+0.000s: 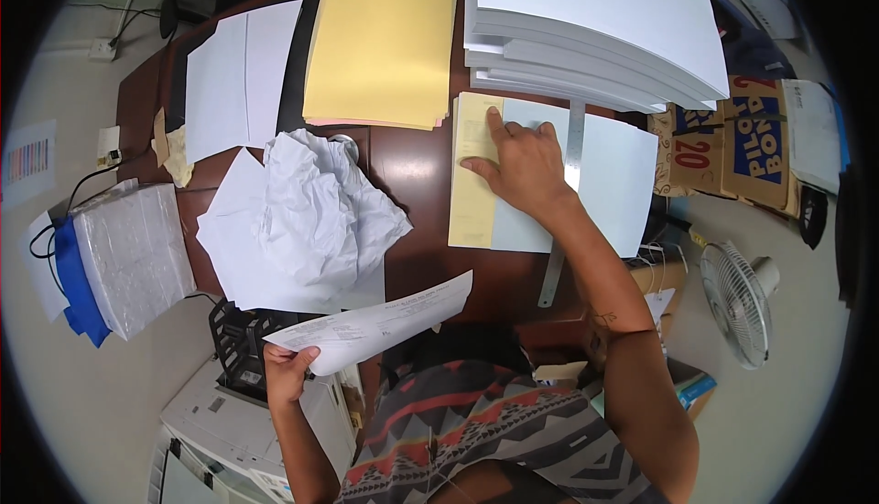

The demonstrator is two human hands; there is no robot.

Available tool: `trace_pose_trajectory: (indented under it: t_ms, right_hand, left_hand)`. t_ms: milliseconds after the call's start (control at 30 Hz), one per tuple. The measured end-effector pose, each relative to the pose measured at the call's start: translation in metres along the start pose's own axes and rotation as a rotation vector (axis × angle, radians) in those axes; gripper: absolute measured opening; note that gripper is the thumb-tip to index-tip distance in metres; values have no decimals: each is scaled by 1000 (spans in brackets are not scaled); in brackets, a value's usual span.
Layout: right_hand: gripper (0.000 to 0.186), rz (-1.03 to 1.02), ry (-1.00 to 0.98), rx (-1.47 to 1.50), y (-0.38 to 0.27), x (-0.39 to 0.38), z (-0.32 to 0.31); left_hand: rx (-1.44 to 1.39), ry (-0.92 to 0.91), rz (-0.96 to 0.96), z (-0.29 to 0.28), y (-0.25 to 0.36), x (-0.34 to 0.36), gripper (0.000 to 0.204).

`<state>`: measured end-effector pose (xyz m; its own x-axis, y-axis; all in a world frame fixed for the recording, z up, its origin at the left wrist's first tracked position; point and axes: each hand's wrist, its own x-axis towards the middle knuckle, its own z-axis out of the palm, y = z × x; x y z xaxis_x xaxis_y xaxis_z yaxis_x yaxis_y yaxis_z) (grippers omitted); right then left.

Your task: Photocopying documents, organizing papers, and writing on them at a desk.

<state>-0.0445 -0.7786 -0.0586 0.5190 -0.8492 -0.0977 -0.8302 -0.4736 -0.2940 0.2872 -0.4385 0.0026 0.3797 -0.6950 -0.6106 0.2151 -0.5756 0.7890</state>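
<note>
My left hand (289, 371) grips a printed white sheet (385, 321) by its lower left corner, held out over the near edge of the dark wooden desk (417, 184). My right hand (520, 163) rests flat, fingers spread, on a pale blue sheet (609, 184) that lies over a yellow sheet (472, 184). The index finger touches the top of the yellow strip. A long metal ruler (569, 193) lies upright across the blue sheet, partly under my forearm.
Crumpled white paper (316, 206) sits mid-desk on flat white sheets. A yellow paper stack (385, 46) and a thick white ream (595, 28) lie at the far side. Wrapped ream (133, 257) at left, printer (247, 422) below, fan (737, 298) and cardboard boxes (732, 142) at right.
</note>
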Motion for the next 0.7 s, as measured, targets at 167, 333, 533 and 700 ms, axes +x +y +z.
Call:
trace_pose_trajectory:
  t_ms: [167, 333, 533, 700]
  right_hand:
    - [78, 19, -10, 25, -1, -2, -3]
    - [65, 1, 252, 138, 6, -35, -11]
    - [19, 492, 646, 638, 23, -167, -19]
    - [27, 546, 502, 945, 2, -253, 1]
  left_hand:
    - [-76, -16, 28, 3, 0, -1, 31]
    - [-357, -86, 155, -10, -7, -4, 42]
    - [-36, 95, 26, -2, -10, 32, 34]
    - [-168, -45, 233, 34, 25, 16, 33]
